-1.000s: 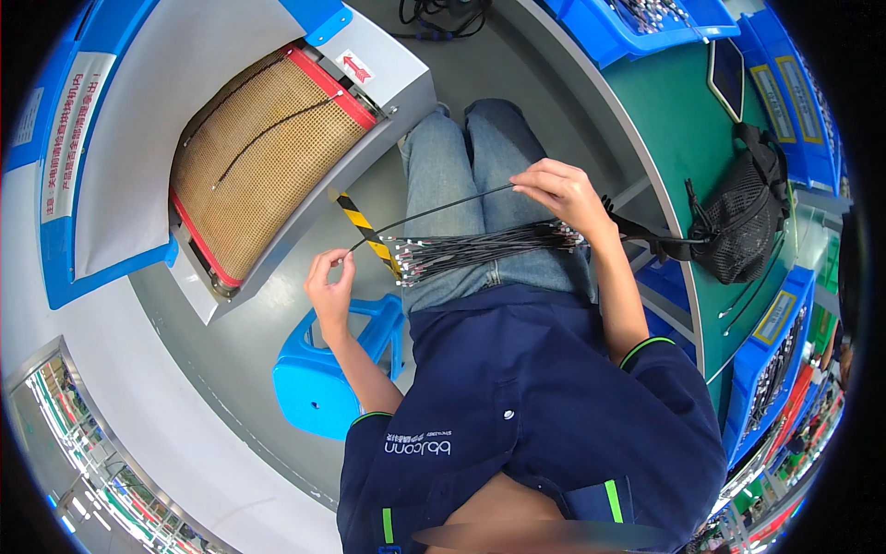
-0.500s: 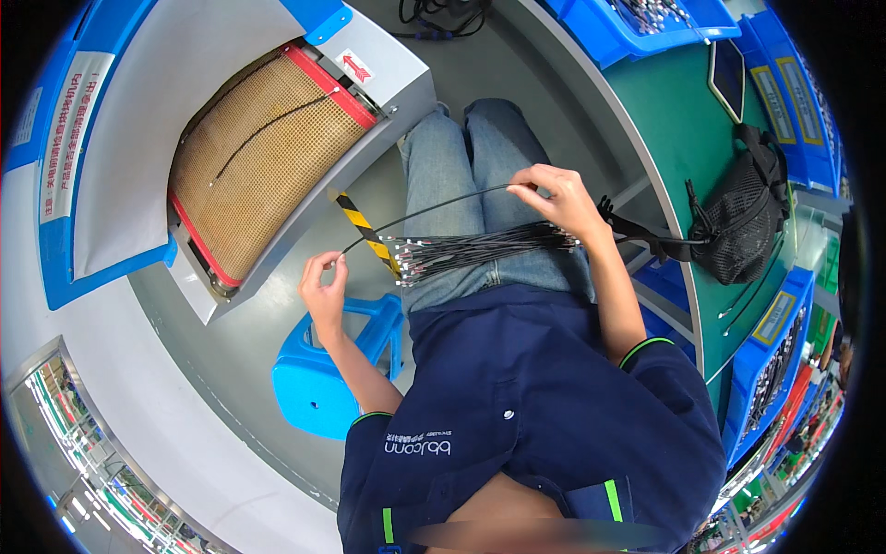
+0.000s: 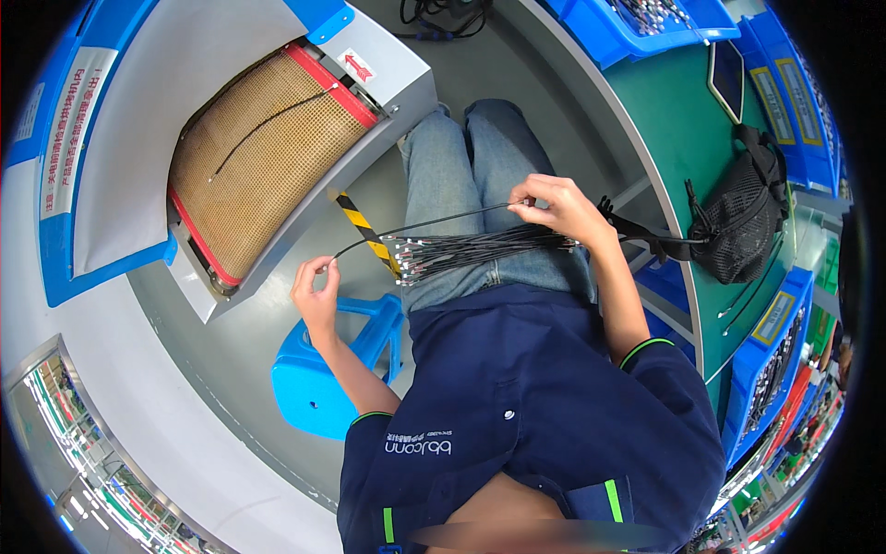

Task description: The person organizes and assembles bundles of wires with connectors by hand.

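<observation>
A thin black cable (image 3: 420,224) is stretched between my two hands above my lap. My left hand (image 3: 316,288) pinches its left end between thumb and fingertips. My right hand (image 3: 554,205) grips the other end in a pinch, higher and to the right. Below the cable, a bundle of black cables (image 3: 489,251) with pale and reddish tips lies across my thighs. Its right end sits under my right wrist. Another single black cable (image 3: 268,123) rests on the tan mesh belt (image 3: 277,157) of the machine at the left.
A blue plastic stool (image 3: 318,392) stands on the floor by my left arm. To the right is a green worktop (image 3: 660,120) with a black mesh bag (image 3: 743,222), a tablet-like device (image 3: 727,78) and blue bins (image 3: 637,42). Yellow-black tape (image 3: 358,222) is beside my lap.
My left hand has shifted slightly left, and my right hand has dropped a little. The held cable is now straighter. The cable on the mesh belt has slid slightly up and left.
</observation>
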`<state>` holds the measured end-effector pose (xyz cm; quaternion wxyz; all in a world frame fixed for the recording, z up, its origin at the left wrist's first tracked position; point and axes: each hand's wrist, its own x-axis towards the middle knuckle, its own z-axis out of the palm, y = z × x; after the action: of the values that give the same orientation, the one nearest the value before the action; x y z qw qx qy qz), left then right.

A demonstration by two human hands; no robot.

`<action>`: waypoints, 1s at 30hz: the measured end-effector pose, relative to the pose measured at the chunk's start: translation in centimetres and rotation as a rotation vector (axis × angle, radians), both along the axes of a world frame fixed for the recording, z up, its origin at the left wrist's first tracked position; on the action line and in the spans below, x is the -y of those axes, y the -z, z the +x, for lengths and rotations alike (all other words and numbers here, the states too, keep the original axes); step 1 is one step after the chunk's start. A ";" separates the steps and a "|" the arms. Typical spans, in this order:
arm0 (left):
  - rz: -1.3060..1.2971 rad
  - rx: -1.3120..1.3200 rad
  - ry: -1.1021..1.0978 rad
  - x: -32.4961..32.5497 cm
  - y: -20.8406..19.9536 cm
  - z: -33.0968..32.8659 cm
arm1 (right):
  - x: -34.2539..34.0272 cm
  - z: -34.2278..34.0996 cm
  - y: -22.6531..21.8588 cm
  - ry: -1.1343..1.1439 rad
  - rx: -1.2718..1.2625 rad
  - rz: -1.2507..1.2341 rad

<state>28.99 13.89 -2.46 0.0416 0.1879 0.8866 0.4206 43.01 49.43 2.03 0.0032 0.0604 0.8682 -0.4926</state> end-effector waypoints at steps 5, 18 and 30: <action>-0.012 -0.010 0.003 0.4 -0.4 0.2 | 0.3 0.1 -0.4 -0.028 0.043 0.011; -0.003 -0.016 0.008 0.8 -0.4 0.2 | 0.7 0.0 0.1 -0.071 -0.068 0.078; -0.012 -0.087 -0.118 7.1 -10.2 -18.2 | 7.3 -19.5 -8.2 -0.017 -0.397 0.220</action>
<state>10.76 6.74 7.69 -0.0205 0.1530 0.8997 0.4083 23.48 42.10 10.25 -0.1701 -0.0452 0.9008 -0.3969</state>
